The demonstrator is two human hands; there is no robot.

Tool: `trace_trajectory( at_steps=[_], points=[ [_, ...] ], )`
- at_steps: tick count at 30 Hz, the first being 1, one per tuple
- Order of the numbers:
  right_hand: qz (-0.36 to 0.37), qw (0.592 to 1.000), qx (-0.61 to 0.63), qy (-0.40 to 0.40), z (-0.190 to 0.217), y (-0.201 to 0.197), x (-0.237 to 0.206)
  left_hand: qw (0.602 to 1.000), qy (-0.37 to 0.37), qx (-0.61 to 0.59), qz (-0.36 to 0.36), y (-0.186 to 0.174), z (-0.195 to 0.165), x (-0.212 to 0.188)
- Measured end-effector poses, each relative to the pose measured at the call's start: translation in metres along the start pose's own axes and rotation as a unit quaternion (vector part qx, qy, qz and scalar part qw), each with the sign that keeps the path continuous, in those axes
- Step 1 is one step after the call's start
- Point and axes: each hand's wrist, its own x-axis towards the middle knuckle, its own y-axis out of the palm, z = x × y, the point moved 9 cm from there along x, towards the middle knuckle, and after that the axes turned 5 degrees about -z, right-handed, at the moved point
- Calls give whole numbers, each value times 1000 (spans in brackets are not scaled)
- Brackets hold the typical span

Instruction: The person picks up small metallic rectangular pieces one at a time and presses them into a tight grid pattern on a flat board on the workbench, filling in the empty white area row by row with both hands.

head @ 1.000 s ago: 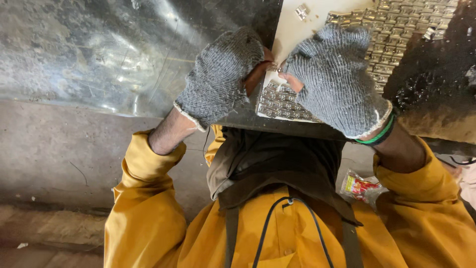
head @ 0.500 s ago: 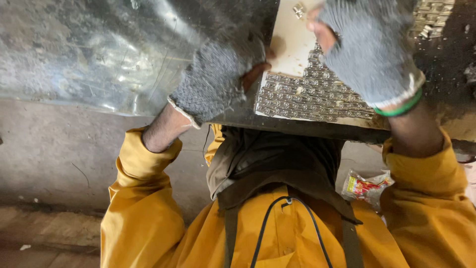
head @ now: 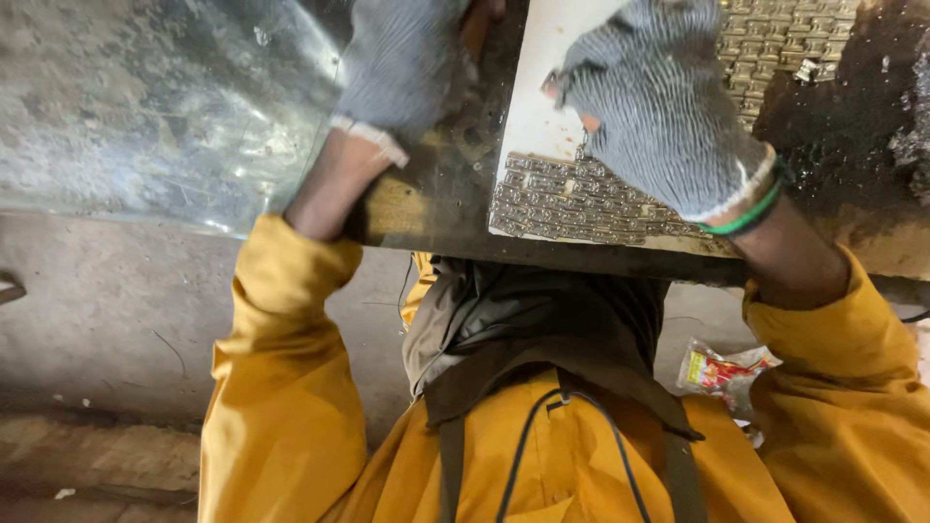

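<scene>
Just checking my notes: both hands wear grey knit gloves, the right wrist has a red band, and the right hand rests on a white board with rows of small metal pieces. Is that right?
Not quite. The band at the right hand is green, not red, as the head view shows. The rest holds: both hands, left hand too, wear grey knit gloves, and the right rests on the white board with the rows of small metal pieces.

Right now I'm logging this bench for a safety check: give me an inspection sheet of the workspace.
Surface: worn, dark-stained wooden bench.
Job's things: white board carrying rows of small metal pieces.
Clutter: crumpled wrapper on the floor; clear plastic sheet at left.
Grippers: left hand gloved, on the bench; right hand gloved, on the metal pieces; grip unclear.
Cables: thin black cord over the yellow jacket.
Surroundings: bare concrete floor.
</scene>
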Motion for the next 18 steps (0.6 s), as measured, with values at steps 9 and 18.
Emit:
trace_trajectory(
  at_steps=[9, 18],
  points=[
    [65, 996, -51, 20, -1, 14, -8, 999, 46, -2, 30, -20, -83, -14],
    [55, 997, 58, 20, 6, -11, -11, 995, 89, 12, 44, -18, -89, -33]
  ],
)
